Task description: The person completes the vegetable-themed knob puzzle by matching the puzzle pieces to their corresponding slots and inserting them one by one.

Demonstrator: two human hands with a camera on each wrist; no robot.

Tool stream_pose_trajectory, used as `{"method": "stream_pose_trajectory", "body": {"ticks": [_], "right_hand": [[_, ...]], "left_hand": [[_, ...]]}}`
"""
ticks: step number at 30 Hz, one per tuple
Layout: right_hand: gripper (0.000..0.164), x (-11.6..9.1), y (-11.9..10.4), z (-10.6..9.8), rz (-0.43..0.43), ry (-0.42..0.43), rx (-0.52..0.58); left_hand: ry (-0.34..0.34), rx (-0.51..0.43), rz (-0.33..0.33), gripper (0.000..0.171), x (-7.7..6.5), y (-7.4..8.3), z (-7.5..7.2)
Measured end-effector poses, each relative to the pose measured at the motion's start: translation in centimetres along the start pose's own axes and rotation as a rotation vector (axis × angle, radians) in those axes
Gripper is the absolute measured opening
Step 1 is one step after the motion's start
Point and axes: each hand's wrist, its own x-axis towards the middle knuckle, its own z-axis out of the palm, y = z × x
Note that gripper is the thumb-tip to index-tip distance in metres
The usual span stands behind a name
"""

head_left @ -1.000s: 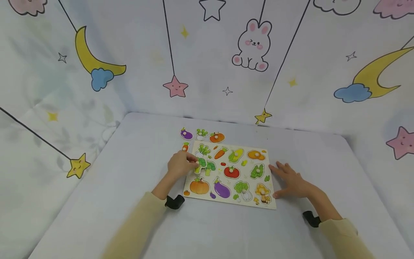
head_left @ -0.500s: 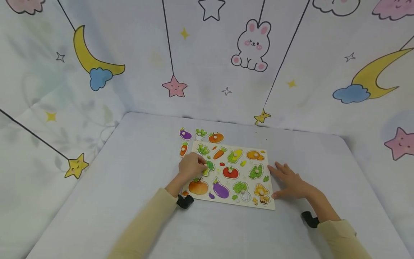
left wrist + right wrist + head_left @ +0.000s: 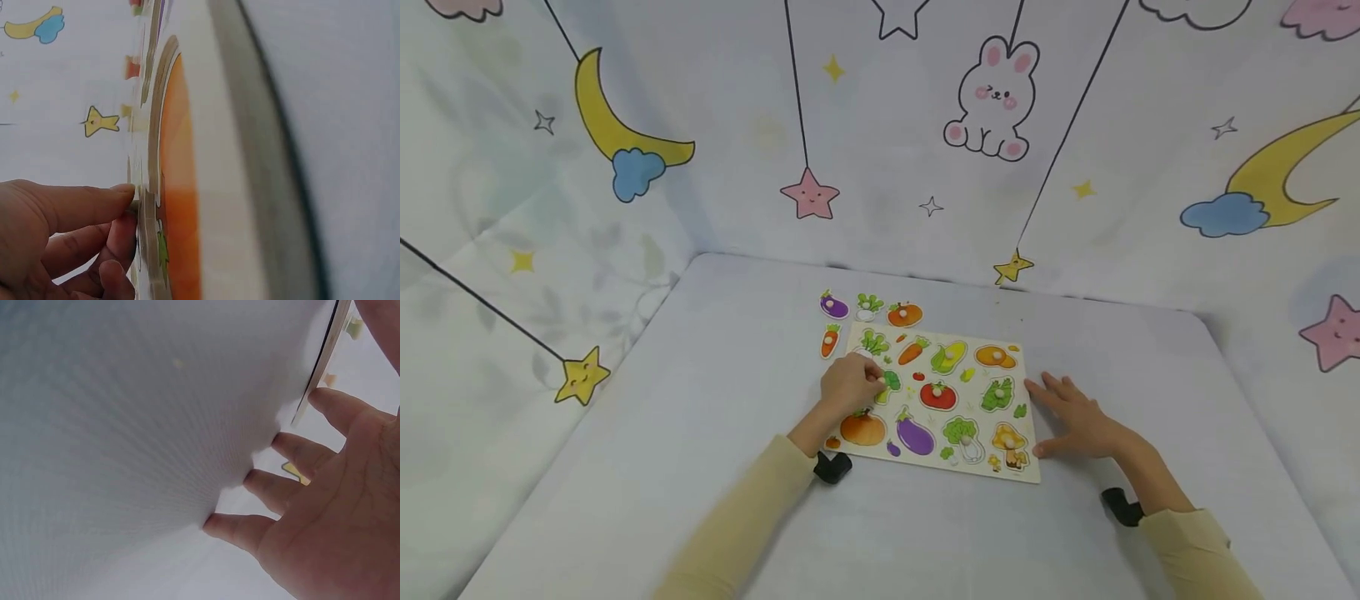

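With thumb and fingertips, my left hand (image 3: 847, 386) pinches the knob of a broccoli puzzle piece (image 3: 891, 381) over the left part of a wooden vegetable puzzle board (image 3: 970, 401). The hand hides much of that piece. Close up in the left wrist view, the left hand (image 3: 59, 219) has its fingertips right at the board's face. My right hand (image 3: 1078, 423) lies at the board's right edge, fingers spread. The right wrist view has the right hand (image 3: 331, 506) with fingertips on the white cloth and one finger at the board's edge.
Behind the board lie an eggplant piece (image 3: 834, 306), a white radish piece (image 3: 867, 316) and a pumpkin piece (image 3: 910, 315). A carrot piece (image 3: 829, 343) lies off its left corner. Several knobbed pieces, such as the tomato (image 3: 938, 398), sit in the board. A printed curtain (image 3: 880, 125) stands behind.
My left hand has carried the broccoli piece rightward from the board's left edge onto the printed broccoli, then stayed there. My right hand has kept its place.
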Motion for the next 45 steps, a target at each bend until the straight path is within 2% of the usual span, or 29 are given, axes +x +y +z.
{"method": "stream_pose_trajectory", "body": {"ticks": [3, 5, 9, 12, 14, 18, 28, 32, 36, 41, 45], "right_hand": [[0.107, 0.0, 0.2, 0.1, -0.003, 0.003, 0.002], [0.107, 0.0, 0.2, 0.1, -0.008, 0.004, 0.007], [0.106, 0.1, 0.1, 0.1, -0.015, 0.004, 0.013], [0.106, 0.0, 0.1, 0.0, -0.016, 0.009, 0.006], [0.106, 0.0, 0.1, 0.0, -0.015, 0.011, 0.005], [0.106, 0.1, 0.3, 0.1, -0.017, 0.008, 0.018], [0.106, 0.2, 0.4, 0.0, -0.007, 0.006, 0.013], [0.105, 0.0, 0.2, -0.1, -0.011, 0.011, 0.022], [0.105, 0.0, 0.1, -0.1, -0.013, 0.013, 0.024], [0.105, 0.0, 0.4, -0.1, -0.004, 0.018, 0.018], [0.104, 0.1, 0.5, 0.1, -0.008, 0.015, 0.035]], "left_hand": [[-0.011, -0.026, 0.020, 0.010, 0.0, -0.3, -0.4], [0.010, -0.048, 0.030, 0.013, 0.2, -0.7, -1.2], [0.133, -0.073, 0.004, 0.021, 1.4, -2.3, -3.1], [0.203, -0.068, -0.046, 0.026, 2.6, -3.6, -4.4], [0.207, -0.063, -0.076, 0.028, 3.3, -4.5, -4.9], [0.162, -0.072, -0.107, 0.028, 4.2, -5.5, -5.0], [0.173, -0.122, -0.155, 0.021, 5.2, -6.2, -4.2], [0.172, -0.132, -0.178, 0.019, 5.3, -6.0, -4.4], [0.188, -0.144, -0.174, 0.019, 5.4, -4.9, -5.1], [0.126, -0.135, -0.087, 0.022, 5.8, -2.0, -5.1], [0.048, -0.120, 0.006, 0.018, 6.0, 0.3, -4.0]]}}
